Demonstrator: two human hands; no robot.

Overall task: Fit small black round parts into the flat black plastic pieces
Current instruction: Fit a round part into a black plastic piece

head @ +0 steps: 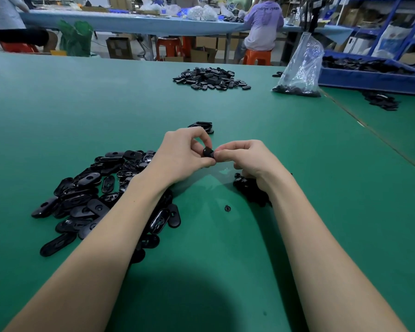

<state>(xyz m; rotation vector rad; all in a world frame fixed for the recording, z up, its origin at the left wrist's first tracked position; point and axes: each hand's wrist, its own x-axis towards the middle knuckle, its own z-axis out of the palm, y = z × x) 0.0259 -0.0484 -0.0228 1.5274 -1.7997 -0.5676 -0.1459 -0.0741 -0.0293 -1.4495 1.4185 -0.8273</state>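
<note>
On the near left of the green table [225, 259] lies a loose heap of flat black plastic pieces [98, 195], oval plates with a hole or slot in each; they look rigid, thin and light, with a glossy surface that is likely to be slick, so each is best taken by its long edges and not by its faces. Just right of that heap, the left hand [180, 159] is raised over the table with its thumb and fingers curled, pinching one flat piece [207, 152] by its rim. The right hand [244, 159] meets it from the right, fingertips pressed together against the piece; whether a small round part sits between them cannot be told, as the fingers hide it. Under the right wrist is a dark pile of small black round parts [249, 190], and one stray round part [227, 208] lies alone on the cloth near it. These are tiny and probably easy to drop, so a fingertip pinch suits them. Farther off, a second heap [211, 79] lies mid-table and a clear bag [300, 68] stands to the far right.
</note>
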